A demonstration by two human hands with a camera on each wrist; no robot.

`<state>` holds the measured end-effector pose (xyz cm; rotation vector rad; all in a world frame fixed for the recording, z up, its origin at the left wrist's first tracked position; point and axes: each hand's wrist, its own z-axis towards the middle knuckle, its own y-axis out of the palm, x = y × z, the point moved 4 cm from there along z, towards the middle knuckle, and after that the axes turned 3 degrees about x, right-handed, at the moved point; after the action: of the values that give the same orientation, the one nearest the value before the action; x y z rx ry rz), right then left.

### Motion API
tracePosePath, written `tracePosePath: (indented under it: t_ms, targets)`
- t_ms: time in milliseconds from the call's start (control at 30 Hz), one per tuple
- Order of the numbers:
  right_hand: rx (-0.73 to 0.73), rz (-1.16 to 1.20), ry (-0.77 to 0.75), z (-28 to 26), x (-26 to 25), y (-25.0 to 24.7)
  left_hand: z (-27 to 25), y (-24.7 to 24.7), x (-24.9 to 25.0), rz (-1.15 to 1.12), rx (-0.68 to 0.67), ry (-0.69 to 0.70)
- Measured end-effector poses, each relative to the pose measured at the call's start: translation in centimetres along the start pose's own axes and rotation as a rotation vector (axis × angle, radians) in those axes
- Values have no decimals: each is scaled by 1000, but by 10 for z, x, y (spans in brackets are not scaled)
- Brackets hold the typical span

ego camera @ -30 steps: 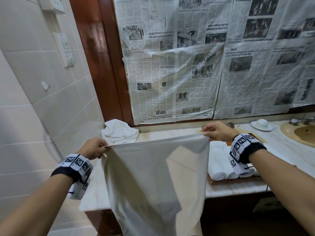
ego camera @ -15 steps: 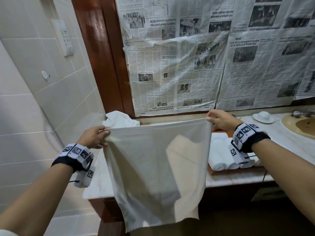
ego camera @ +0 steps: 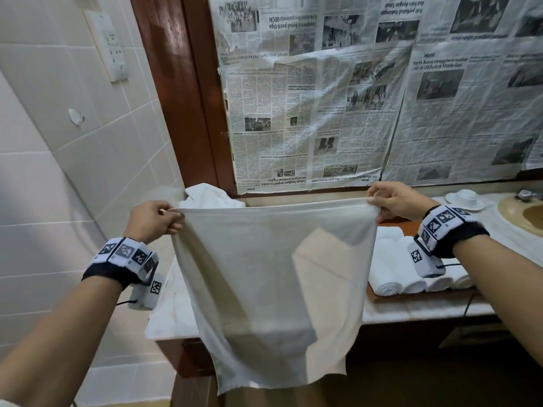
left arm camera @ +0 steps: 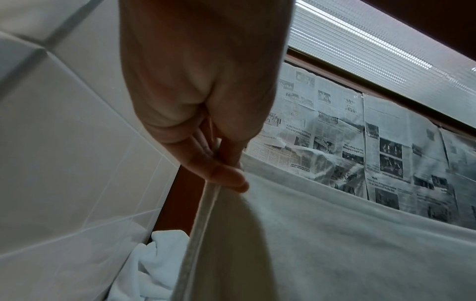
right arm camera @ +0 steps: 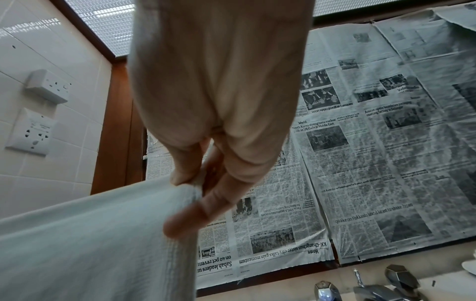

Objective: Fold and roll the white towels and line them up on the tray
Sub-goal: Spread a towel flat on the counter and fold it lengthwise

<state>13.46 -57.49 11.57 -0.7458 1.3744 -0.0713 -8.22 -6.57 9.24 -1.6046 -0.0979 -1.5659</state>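
A white towel (ego camera: 273,283) hangs spread flat in the air in front of the counter, stretched by its two top corners. My left hand (ego camera: 169,218) pinches the top left corner, thumb over the hem (left arm camera: 226,179). My right hand (ego camera: 379,201) pinches the top right corner between thumb and fingers (right arm camera: 188,195). Several rolled white towels (ego camera: 393,268) lie side by side on the wooden tray (ego camera: 382,298) at the right, partly behind my right wrist. A crumpled pile of white towels (ego camera: 208,198) sits at the back left of the counter.
The marble counter (ego camera: 167,312) runs left to right, its front edge hidden behind the hanging towel. A basin (ego camera: 526,212) with taps (right arm camera: 396,279) lies at the far right, a white cup and saucer (ego camera: 464,198) beside it. Newspaper (ego camera: 323,113) covers the mirror; a tiled wall closes the left.
Both hands have lifted the towel higher and pulled it taut, so its lower edge now hangs free below the counter front and its top edge is straight.
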Motion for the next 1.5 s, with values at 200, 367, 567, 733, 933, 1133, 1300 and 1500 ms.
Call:
tracePosePath:
  t_ms: [200,367,567,733,933,1133,1300,1500]
  targets:
    - [-32,91,66,14,9,-4,22,-8,-8,2,-43,3]
    - [144,27,77,31,19,0,40,5,-17,-70,-97,9]
    - [161,34,109,78,34,8,74,38,-30,-63,-79,-19]
    - [107,83,175,131,53,17,110,67,-45,-65,-51,-106]
    - [113,122,261,188,83,34,143,97,-73,-26,17,-182]
    - [151,78,296,242,118,54,181,133,-103,-12,47,-199]
    - [201,51,340,285,154,76,224,171,-138,-7,11,-241]
    - [269,51,447,335,204,104,271,218,-170,80,-40,-199]
